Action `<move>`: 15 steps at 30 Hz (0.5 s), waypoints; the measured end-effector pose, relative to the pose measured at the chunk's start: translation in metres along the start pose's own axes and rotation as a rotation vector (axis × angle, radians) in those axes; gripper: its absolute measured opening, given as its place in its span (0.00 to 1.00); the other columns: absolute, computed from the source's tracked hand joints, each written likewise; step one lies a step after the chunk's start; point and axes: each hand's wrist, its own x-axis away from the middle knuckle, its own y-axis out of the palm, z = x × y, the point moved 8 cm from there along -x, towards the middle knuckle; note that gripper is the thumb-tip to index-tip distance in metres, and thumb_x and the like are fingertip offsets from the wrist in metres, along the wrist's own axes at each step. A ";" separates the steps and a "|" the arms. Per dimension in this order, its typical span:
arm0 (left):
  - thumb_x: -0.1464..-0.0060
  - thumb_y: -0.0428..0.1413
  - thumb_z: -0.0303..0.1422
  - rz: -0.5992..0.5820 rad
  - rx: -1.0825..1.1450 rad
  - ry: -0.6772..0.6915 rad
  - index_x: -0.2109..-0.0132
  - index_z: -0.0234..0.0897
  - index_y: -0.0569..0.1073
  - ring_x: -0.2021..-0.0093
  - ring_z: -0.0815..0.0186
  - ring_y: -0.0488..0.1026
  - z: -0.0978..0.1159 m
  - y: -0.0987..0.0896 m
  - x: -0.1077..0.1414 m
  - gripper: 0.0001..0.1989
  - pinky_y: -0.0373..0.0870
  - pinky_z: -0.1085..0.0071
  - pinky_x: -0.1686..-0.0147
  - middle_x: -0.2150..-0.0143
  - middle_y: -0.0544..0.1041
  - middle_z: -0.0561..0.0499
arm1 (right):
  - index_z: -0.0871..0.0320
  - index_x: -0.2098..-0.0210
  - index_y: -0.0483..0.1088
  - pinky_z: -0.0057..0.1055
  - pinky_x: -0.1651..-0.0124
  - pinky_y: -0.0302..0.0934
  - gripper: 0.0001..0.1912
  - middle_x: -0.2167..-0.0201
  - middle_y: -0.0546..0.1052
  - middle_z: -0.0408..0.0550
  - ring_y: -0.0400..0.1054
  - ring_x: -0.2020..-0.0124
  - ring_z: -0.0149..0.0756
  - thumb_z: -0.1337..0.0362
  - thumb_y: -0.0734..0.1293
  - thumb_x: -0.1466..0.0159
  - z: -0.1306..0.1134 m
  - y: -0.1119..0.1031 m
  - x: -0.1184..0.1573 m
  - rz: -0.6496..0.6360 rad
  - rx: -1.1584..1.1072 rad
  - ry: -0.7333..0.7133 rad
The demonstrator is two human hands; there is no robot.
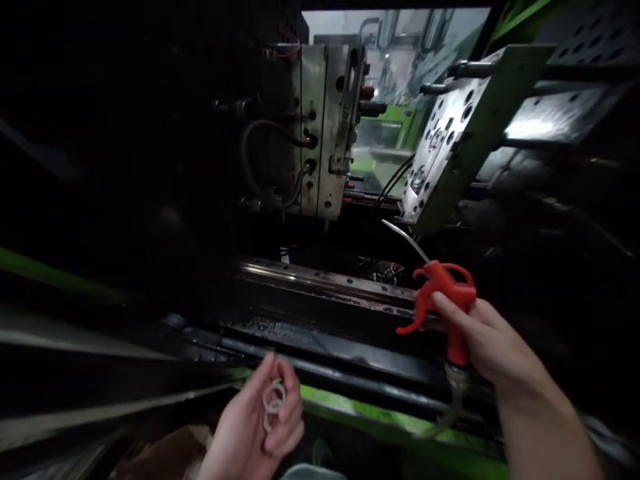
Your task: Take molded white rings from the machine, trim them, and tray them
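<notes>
My right hand [493,333] is wrapped round the handle of a red air blow gun [450,293]. The gun's thin metal nozzle [406,239] points up and left, toward the gap between two metal mould halves. A hose [457,393] hangs from the bottom of its grip. Low in the middle, my left hand [265,413] is curled, palm up, with small whitish rings [274,398] held in its fingers. One mould half [320,133] with hoses stands at the left, and the other mould half [435,143], with holes in its face, is at the right.
A metal rail [330,281] runs across below the moulds. Nearer to me lie a dark rod [350,377] and a green machine edge [360,407]. Guide bars [470,69] reach out at the upper right. Through the opening behind, more green machinery [400,127] shows.
</notes>
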 end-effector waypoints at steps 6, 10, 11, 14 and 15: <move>0.27 0.45 0.42 0.039 0.099 0.078 0.47 0.23 0.76 0.65 0.62 0.76 0.034 0.018 0.021 0.25 0.76 0.68 0.67 0.57 0.77 0.37 | 0.52 0.58 0.80 0.23 0.66 0.75 0.23 0.62 0.81 0.46 0.75 0.67 0.33 0.43 0.79 0.44 0.006 0.018 0.039 0.094 -0.023 -0.009; 0.27 0.46 0.42 0.050 0.074 0.063 0.39 0.25 0.73 0.57 0.55 0.79 0.036 0.015 0.038 0.25 0.80 0.64 0.63 0.44 0.77 0.33 | 0.55 0.56 0.79 0.27 0.59 0.76 0.28 0.58 0.81 0.48 0.76 0.60 0.36 0.42 0.80 0.46 0.006 0.030 0.045 0.133 -0.035 -0.030; 0.27 0.47 0.40 0.089 0.066 0.056 0.38 0.27 0.72 0.58 0.56 0.80 0.034 0.007 0.043 0.23 0.80 0.64 0.63 0.43 0.76 0.34 | 0.57 0.56 0.79 0.28 0.55 0.75 0.30 0.58 0.81 0.50 0.76 0.59 0.37 0.41 0.80 0.46 0.006 0.033 0.044 0.132 -0.034 -0.043; 0.30 0.52 0.36 0.248 0.063 -0.001 0.36 0.35 0.71 0.63 0.57 0.80 0.022 -0.033 0.047 0.19 0.81 0.62 0.66 0.46 0.79 0.39 | 0.62 0.58 0.76 0.35 0.52 0.74 0.31 0.62 0.81 0.53 0.76 0.59 0.40 0.39 0.77 0.44 0.008 0.045 0.034 0.045 -0.053 -0.055; 0.31 0.54 0.35 0.269 0.073 -0.033 0.37 0.37 0.72 0.64 0.58 0.80 0.016 -0.046 0.044 0.19 0.80 0.63 0.67 0.48 0.80 0.40 | 0.63 0.59 0.75 0.37 0.53 0.74 0.31 0.64 0.80 0.52 0.76 0.61 0.40 0.39 0.76 0.42 0.009 0.050 0.031 0.004 -0.057 -0.057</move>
